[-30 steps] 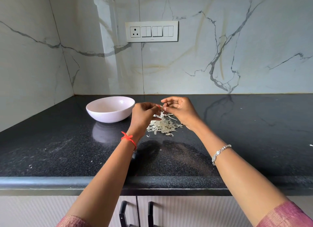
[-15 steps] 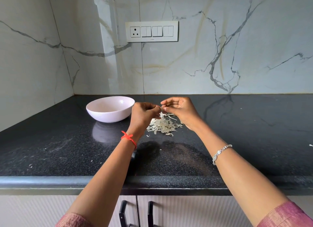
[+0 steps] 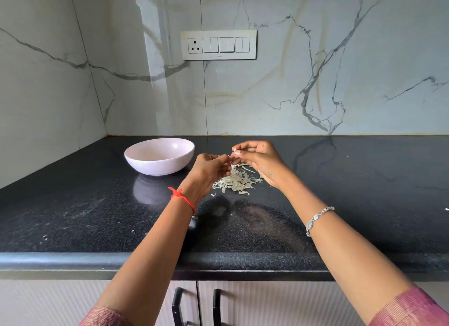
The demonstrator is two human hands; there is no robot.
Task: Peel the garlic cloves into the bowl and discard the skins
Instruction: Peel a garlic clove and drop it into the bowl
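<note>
Pink bowl (image 3: 159,166), contents unseen, left hand (image 3: 210,171) and right hand (image 3: 261,160) pinching a garlic clove (image 3: 235,152) above skins (image 3: 237,182)

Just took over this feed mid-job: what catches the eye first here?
Both hands meet mid-counter: the right hand and left hand pinch a small garlic clove between them. Just below lies a pale pile of skins on the black counter, and a pale bowl stands apart to their left.

The bowl (image 3: 159,156) is pale pink, the skins (image 3: 237,182) at its four o'clock cream, the counter (image 3: 73,204) speckled black, the wall (image 3: 267,94) grey-veined white.
</note>
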